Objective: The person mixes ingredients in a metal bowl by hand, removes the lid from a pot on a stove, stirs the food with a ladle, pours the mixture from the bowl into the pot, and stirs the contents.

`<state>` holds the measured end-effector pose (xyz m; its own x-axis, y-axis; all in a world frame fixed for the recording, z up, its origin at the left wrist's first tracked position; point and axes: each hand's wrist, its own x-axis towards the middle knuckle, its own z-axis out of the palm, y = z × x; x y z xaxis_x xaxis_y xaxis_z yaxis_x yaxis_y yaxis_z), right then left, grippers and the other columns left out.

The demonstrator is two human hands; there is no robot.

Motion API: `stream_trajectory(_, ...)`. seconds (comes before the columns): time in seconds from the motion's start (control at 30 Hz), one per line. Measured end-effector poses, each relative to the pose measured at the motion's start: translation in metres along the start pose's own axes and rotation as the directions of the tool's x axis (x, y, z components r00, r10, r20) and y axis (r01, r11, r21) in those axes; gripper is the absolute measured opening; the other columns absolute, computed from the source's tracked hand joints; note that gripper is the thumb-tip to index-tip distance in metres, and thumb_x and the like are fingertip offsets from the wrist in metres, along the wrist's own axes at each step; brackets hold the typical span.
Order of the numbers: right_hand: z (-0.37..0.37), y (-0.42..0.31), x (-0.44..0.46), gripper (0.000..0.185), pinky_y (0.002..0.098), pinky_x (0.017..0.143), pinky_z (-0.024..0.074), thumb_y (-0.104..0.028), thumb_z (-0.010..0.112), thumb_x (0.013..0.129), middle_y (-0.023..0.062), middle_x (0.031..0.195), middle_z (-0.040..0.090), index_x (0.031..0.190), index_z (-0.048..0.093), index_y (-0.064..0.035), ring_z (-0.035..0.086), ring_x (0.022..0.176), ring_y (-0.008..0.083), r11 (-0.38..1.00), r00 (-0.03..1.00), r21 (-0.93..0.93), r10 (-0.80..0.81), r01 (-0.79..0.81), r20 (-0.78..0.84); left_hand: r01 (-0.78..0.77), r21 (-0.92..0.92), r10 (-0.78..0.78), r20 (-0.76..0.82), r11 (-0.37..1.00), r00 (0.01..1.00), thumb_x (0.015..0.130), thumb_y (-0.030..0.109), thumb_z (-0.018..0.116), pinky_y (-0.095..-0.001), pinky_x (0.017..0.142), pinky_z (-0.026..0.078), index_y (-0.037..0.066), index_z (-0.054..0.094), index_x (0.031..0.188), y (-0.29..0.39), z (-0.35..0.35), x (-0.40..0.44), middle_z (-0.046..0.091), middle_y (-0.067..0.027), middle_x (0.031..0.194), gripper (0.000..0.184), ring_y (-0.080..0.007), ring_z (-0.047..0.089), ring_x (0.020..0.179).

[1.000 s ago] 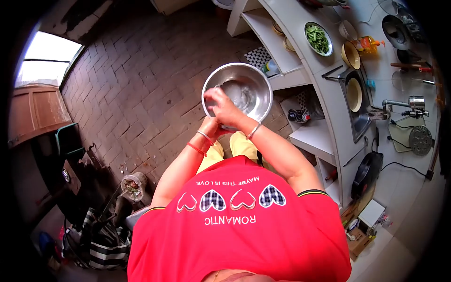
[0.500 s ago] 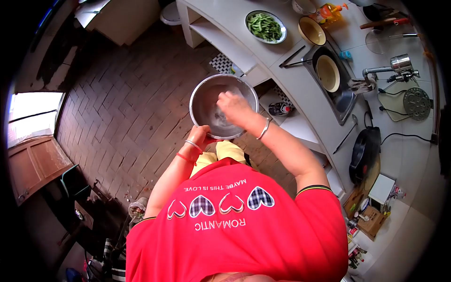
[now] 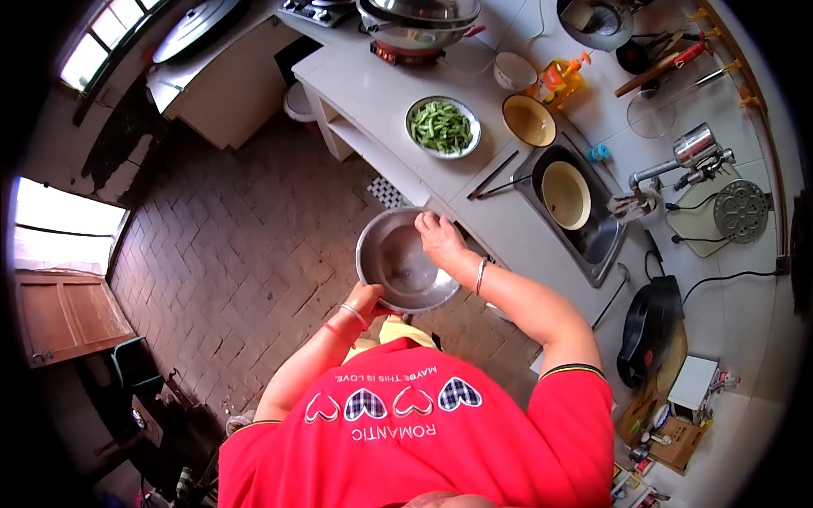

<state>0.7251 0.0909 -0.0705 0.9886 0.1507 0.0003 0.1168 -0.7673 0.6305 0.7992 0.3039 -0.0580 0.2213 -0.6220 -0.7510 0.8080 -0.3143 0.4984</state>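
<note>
Basin (image 3: pixel 369 254) hangs above wide brick floor (image 3: pixel 246 229), near counter (image 3: pixel 366 89) edge.

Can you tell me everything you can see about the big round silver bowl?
The round, silver-grey bowl looks like metal, with sloping sides, a thin rim and a round bottom with pale, shiny marks; I can't tell if that's water or just light. It is above the brown brick floor, open side up, near the white counter. The bare left hand grips its rim at the near left, and the bare right hand covers part of its right side.
</note>
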Motion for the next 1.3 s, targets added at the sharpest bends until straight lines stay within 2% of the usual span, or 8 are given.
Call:
stream_trajectory(0.3, -0.030, 0.031, -0.028, 0.016, 0.0374, 0.067, 0.0468, -0.011, 0.060, 0.068, 0.0158, 0.095, 0.052, 0.079, 0.066, -0.0024, 0.051, 0.087, 0.0294, 0.855, 0.915, 0.452, 0.063, -0.256, 0.398, -0.068, -0.002, 0.068, -0.012, 0.998, 0.998, 0.074, -0.002, 0.040, -0.0491, 0.065, 0.057, -0.006, 0.043, 0.118, 0.022, 0.024, 0.017, 0.059, -0.0217, 0.100, 0.044, -0.0372, 0.064, 0.083)
stream_trajectory(0.47, 0.012, 0.037, 0.008, 0.032, 0.0448, 0.083, 0.0460, 0.000, 0.052, 0.072, 0.0221, 0.104, 0.049, 0.104, 0.047, 0.0031, 0.052, 0.098, 0.0384, 0.166, 0.707, 0.732, 0.468, -0.660, 0.531, -0.001, 0.042, 0.000, 0.014, 0.999, 1.000, 0.075, -0.002, 0.040, -0.0455, 0.063, 0.057, -0.007, 0.049, 0.107, 0.041, 0.033, 0.035, 0.061, -0.0199, 0.091, 0.034, -0.0358, 0.065, 0.072)
stream_trajectory(0.6, 0.036, -0.001, 0.062, 0.037, 0.0448, 0.090, 0.0399, -0.001, 0.053, 0.068, 0.0294, 0.104, 0.047, 0.102, 0.042, 0.0063, 0.046, 0.102, 0.0439, -0.229, 0.535, 0.794, 0.632, -0.563, 0.561, 0.120, 0.076, -0.125, 0.066, 0.990, 0.990, 0.074, -0.003, 0.041, -0.0450, 0.061, 0.057, -0.008, 0.053, 0.100, 0.066, 0.037, 0.053, 0.061, -0.0197, 0.088, 0.028, -0.0346, 0.065, 0.073)
stream_trajectory(0.8, -0.012, 0.016, 0.082, 0.026, 0.0394, 0.086, 0.0426, 0.008, 0.041, 0.072, 0.0202, 0.104, 0.049, 0.097, 0.045, 0.0023, 0.051, 0.099, 0.0362, -0.282, 0.855, 0.873, 0.233, -0.397, 0.464, 0.116, 0.141, -0.139, 0.162, 0.983, 0.977, 0.076, -0.004, 0.045, -0.0448, 0.060, 0.057, -0.004, 0.054, 0.101, 0.107, 0.026, 0.079, 0.062, -0.0174, 0.088, 0.026, -0.0322, 0.064, 0.074)
stream_trajectory(1.0, -0.027, 0.049, 0.099, 0.022, 0.0423, 0.088, 0.0427, 0.005, 0.041, 0.077, 0.0168, 0.111, 0.046, 0.097, 0.049, 0.0027, 0.050, 0.106, 0.0332, -0.115, 0.811, 0.878, 0.344, -0.464, 0.473, 0.152, 0.216, -0.197, 0.201, 0.964, 0.960, 0.076, -0.004, 0.043, -0.0461, 0.061, 0.058, -0.008, 0.051, 0.106, 0.133, 0.028, 0.089, 0.061, -0.0210, 0.091, 0.032, -0.0343, 0.064, 0.075)
stream_trajectory(1.07, 0.001, 0.049, 0.103, 0.019, 0.0380, 0.074, 0.0473, -0.005, 0.045, 0.079, 0.0139, 0.107, 0.049, 0.096, 0.053, -0.0005, 0.053, 0.096, 0.0253, 0.537, 0.835, 0.644, 0.418, -0.544, 0.356, 0.169, 0.237, -0.223, 0.222, 0.957, 0.949, 0.076, -0.004, 0.042, -0.0467, 0.062, 0.058, -0.012, 0.049, 0.107, 0.142, 0.027, 0.091, 0.061, -0.0228, 0.093, 0.033, -0.0356, 0.064, 0.076)
stream_trajectory(1.13, 0.042, 0.046, 0.089, 0.020, 0.0316, 0.070, 0.0453, -0.008, 0.047, 0.078, 0.0101, 0.098, 0.051, 0.095, 0.056, -0.0058, 0.051, 0.092, 0.0226, 0.697, 0.809, 0.411, 0.505, -0.588, 0.300, 0.158, 0.279, -0.229, 0.244, 0.947, 0.942, 0.077, -0.003, 0.040, -0.0469, 0.064, 0.058, -0.015, 0.047, 0.108, 0.150, 0.027, 0.090, 0.060, -0.0254, 0.094, 0.034, -0.0379, 0.064, 0.076)
stream_trajectory(1.3, 0.031, 0.063, 0.047, 0.014, 0.0322, 0.074, 0.0449, -0.012, 0.050, 0.076, 0.0071, 0.094, 0.055, 0.079, 0.063, -0.0074, 0.051, 0.093, 0.0215, 0.734, 0.677, 0.115, 0.538, -0.669, 0.502, 0.166, 0.271, -0.242, 0.281, 0.948, 0.929, 0.078, -0.002, 0.039, -0.0489, 0.064, 0.058, -0.014, 0.047, 0.107, 0.165, 0.027, 0.096, 0.059, -0.0254, 0.098, 0.033, -0.0380, 0.063, 0.080)
